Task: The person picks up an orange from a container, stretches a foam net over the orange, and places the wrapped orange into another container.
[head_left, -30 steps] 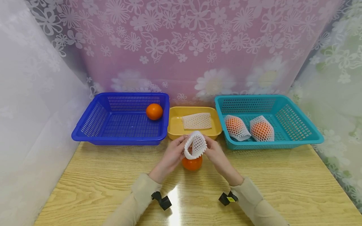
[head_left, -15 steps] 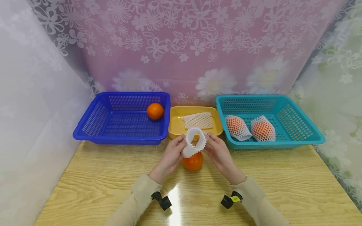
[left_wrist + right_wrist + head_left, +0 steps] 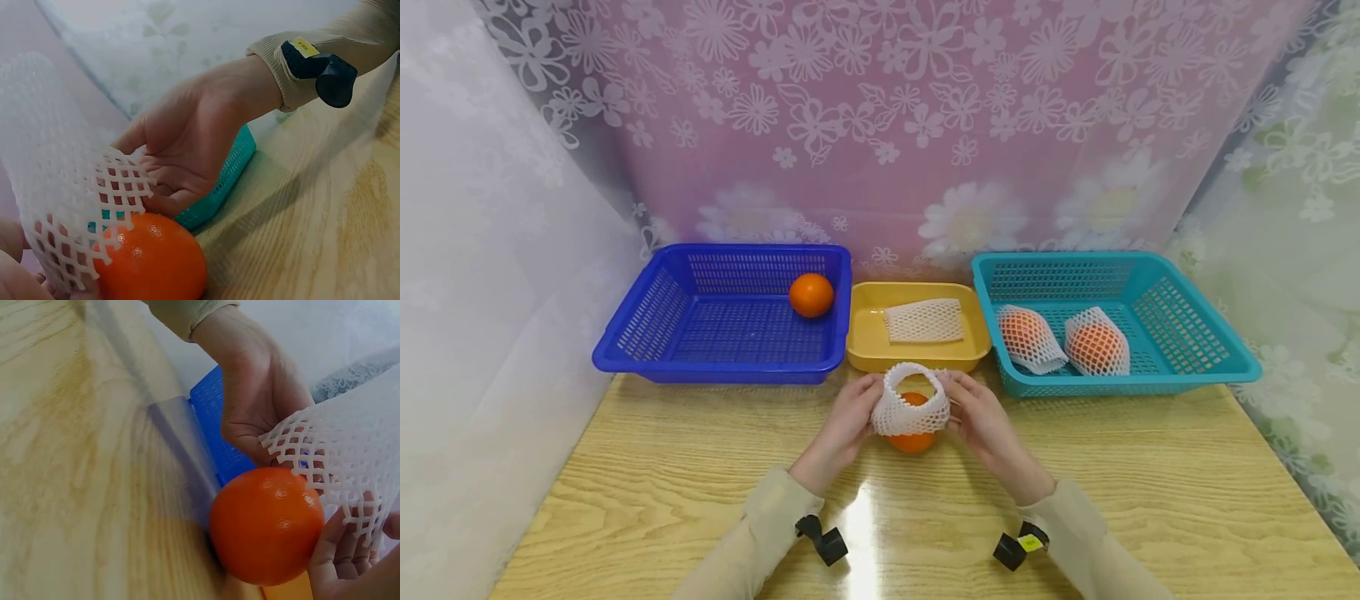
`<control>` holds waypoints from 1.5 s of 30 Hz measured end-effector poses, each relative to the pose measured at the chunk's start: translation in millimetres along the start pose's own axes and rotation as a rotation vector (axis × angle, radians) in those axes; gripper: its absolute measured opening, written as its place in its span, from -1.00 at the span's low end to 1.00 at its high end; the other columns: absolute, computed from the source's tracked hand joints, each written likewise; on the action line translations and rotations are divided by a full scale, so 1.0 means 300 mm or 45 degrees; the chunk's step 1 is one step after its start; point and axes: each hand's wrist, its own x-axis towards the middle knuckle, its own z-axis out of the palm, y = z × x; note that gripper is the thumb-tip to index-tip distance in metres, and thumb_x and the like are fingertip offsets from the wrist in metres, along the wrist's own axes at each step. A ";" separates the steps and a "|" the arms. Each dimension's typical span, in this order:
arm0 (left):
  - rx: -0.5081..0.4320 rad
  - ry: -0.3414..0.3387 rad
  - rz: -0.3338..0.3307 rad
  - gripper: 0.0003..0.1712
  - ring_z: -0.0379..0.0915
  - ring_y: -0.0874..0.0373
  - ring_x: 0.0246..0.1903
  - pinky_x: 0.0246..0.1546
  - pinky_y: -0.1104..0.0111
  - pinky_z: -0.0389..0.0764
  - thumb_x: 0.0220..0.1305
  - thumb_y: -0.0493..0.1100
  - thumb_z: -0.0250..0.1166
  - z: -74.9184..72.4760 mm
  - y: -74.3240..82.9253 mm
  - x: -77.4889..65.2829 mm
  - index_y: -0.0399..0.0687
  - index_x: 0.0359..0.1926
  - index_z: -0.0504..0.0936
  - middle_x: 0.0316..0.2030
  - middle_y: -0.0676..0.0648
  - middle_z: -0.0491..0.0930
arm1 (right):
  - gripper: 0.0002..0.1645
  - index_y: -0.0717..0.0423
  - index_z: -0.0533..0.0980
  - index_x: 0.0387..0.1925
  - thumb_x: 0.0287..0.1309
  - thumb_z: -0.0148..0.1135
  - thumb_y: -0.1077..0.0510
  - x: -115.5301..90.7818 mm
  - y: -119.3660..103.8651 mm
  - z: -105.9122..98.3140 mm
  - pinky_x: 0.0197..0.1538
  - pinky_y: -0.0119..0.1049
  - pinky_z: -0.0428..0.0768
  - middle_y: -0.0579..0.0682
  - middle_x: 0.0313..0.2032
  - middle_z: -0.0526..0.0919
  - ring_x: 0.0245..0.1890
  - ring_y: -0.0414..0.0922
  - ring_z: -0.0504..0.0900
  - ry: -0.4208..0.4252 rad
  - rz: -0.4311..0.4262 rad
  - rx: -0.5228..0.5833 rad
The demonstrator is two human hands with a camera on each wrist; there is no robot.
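A white foam net sleeve (image 3: pixel 901 419) is stretched between the two hands, its round top opening facing up. Its lower edge overlaps the top of an orange (image 3: pixel 913 442) that sits on the wooden table; the orange shows through the opening. My left hand (image 3: pixel 846 419) pinches the sleeve's left side, and my right hand (image 3: pixel 983 423) pinches its right side. In the left wrist view the sleeve's edge (image 3: pixel 122 194) touches or nearly touches the orange (image 3: pixel 156 262). The right wrist view shows the orange (image 3: pixel 265 528) mostly uncovered below the net (image 3: pixel 337 453).
Behind the hands stands a yellow tray (image 3: pixel 868 354) with a flat foam net sleeve (image 3: pixel 925 321) in it. To its left, a blue basket (image 3: pixel 722 367) holds one orange (image 3: pixel 811 296). On the right, a teal basket (image 3: pixel 1187 375) contains two net-wrapped oranges (image 3: pixel 1097 343).
Both hands have turned the sleeve so that its opening faces up and spread it wider. It has come down over the upper part of the orange. The baskets' contents have not moved.
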 end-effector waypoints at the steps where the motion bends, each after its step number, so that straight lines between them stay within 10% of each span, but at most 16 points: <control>1: 0.013 0.004 -0.009 -0.62 0.42 0.30 -0.47 -0.48 0.52 0.44 0.57 -0.16 0.01 -0.003 -0.005 0.001 -0.42 0.09 0.53 -0.44 0.06 0.52 | -0.80 -0.08 0.52 -0.21 0.58 -0.02 0.07 0.000 0.006 -0.003 -0.27 -0.44 0.52 -0.17 -0.31 0.58 -0.35 -0.27 0.54 0.001 0.007 -0.017; 23: 0.118 0.192 -0.131 -0.64 0.46 0.28 -0.41 -0.44 0.48 0.48 0.56 0.02 0.07 -0.018 -0.099 0.010 -0.19 -0.03 0.60 -0.36 0.06 0.55 | -0.69 0.19 0.27 0.23 0.57 -0.20 0.22 0.013 0.101 -0.015 -0.23 -0.16 0.70 0.02 -0.10 0.53 -0.27 -0.14 0.63 -0.006 0.091 -0.324; 36: 0.246 0.304 0.099 -0.64 0.39 0.22 -0.30 -0.23 0.41 0.43 0.55 -0.04 0.11 0.016 -0.089 0.019 -0.31 -0.12 0.61 -0.35 0.04 0.51 | -0.38 0.41 0.10 0.48 0.63 -0.27 0.08 0.026 0.091 -0.026 -0.01 -0.27 0.62 0.27 0.24 0.47 0.03 -0.16 0.56 -0.104 0.144 -0.314; 45: 0.287 0.374 0.231 -0.65 0.36 0.22 -0.31 -0.25 0.38 0.41 0.48 0.01 0.23 0.029 -0.075 0.027 -0.23 -0.13 0.64 -0.36 0.07 0.45 | -0.16 0.38 0.04 0.50 0.52 0.03 -0.10 0.027 0.072 -0.024 0.04 -0.33 0.60 0.08 0.14 0.52 -0.03 -0.22 0.58 -0.249 0.224 -0.299</control>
